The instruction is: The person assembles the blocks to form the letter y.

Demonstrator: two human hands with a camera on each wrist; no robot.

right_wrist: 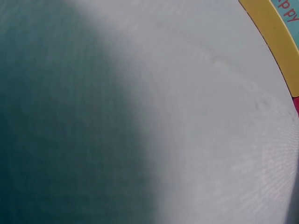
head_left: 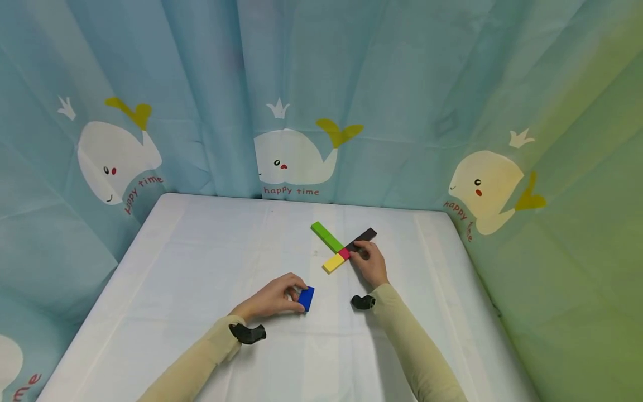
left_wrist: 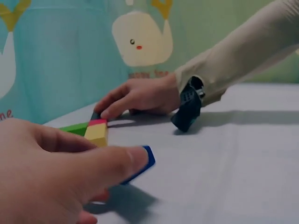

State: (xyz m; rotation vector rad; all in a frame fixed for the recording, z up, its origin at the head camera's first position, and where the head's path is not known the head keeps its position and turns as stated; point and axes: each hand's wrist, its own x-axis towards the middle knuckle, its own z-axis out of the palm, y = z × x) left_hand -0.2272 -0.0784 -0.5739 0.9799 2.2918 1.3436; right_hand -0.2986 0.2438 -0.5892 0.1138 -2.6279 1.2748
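Note:
My left hand [head_left: 273, 296] pinches a flat blue block [head_left: 306, 298] between thumb and fingertips, and the left wrist view shows the blue block [left_wrist: 145, 163] raised with a shadow below it. Farther off, my right hand [head_left: 370, 263] grips the near part of a long black block [head_left: 368, 234], thumb and fingers curled close to a small red block [head_left: 344, 254]. Around the red block, a long green block [head_left: 325, 237] and a yellow block [head_left: 332, 263] join the black one in a branching shape. In the right wrist view only the yellow block [right_wrist: 275, 46] shows well.
The blocks lie on a white-covered table [head_left: 201, 240]. Blue-green curtains [head_left: 402, 84] with whale prints stand along its back and sides. A black wrist camera [head_left: 248, 334] sits on the left sleeve, another black camera [head_left: 363, 302] on the right.

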